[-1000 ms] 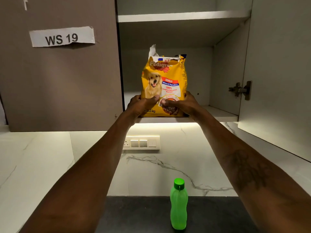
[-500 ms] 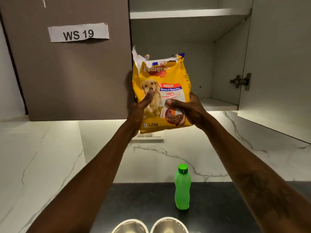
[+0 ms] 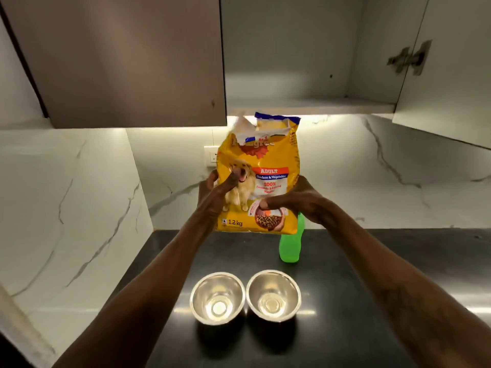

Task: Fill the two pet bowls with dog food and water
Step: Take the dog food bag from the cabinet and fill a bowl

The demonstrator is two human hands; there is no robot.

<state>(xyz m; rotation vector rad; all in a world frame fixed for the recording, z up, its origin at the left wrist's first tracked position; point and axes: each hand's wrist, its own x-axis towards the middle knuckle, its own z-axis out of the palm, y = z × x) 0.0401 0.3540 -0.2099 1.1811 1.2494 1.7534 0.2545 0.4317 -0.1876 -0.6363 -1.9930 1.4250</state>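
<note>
I have the dog food bag [image 3: 261, 179] up in the air between both hands, clear of the table [image 3: 345, 261] and below the open cupboard shelf [image 3: 305, 106]. The left hand [image 3: 216, 193] has its grip on the bag's left edge, thumb laid across the front print. The right hand [image 3: 297, 200] has its grip on the lower right side, thumb pressed near the kibble picture. Both grips are clamped on the bag.

The bag's long axis stands close to upright, with the torn mouth at the top and the base hanging just above the table's far part. The two bowls sit below the bag and nearer to me, side by side and almost touching. The left bowl [image 3: 204, 293] lies roughly under my left hand and the right bowl [image 3: 287, 290] under the bag's right half. So, as I judge it, the mouth has to come forward and tip down toward me to reach either bowl.

Both bowls show bare, shiny metal bottoms; I read them as empty, though I cannot rule out clear water in them. The green bottle [image 3: 289, 245] stands behind the bag's lower right corner, top hidden, and I cannot see what is inside.
</note>
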